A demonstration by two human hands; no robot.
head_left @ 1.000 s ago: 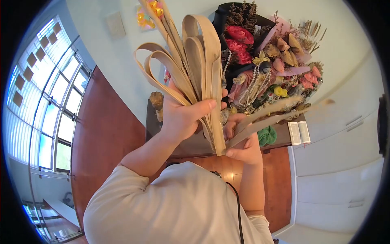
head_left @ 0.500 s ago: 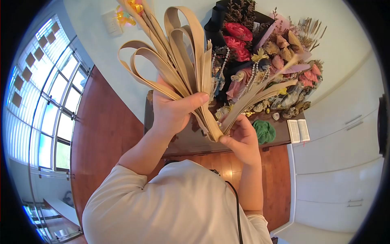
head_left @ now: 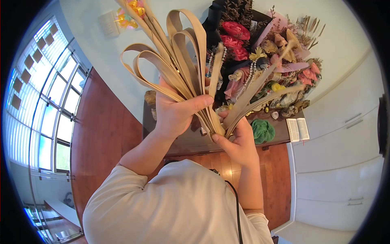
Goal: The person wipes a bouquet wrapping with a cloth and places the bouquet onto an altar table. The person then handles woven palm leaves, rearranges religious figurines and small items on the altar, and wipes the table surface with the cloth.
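Left hand (head_left: pixel 175 113) curled, right hand (head_left: pixel 239 143) pinching lower, forearms (head_left: pixel 147 149) angled inward

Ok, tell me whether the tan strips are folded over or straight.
Both: several tan strips bend into loops above the left hand, while the ones at the right hand fan apart, their far ends loose.
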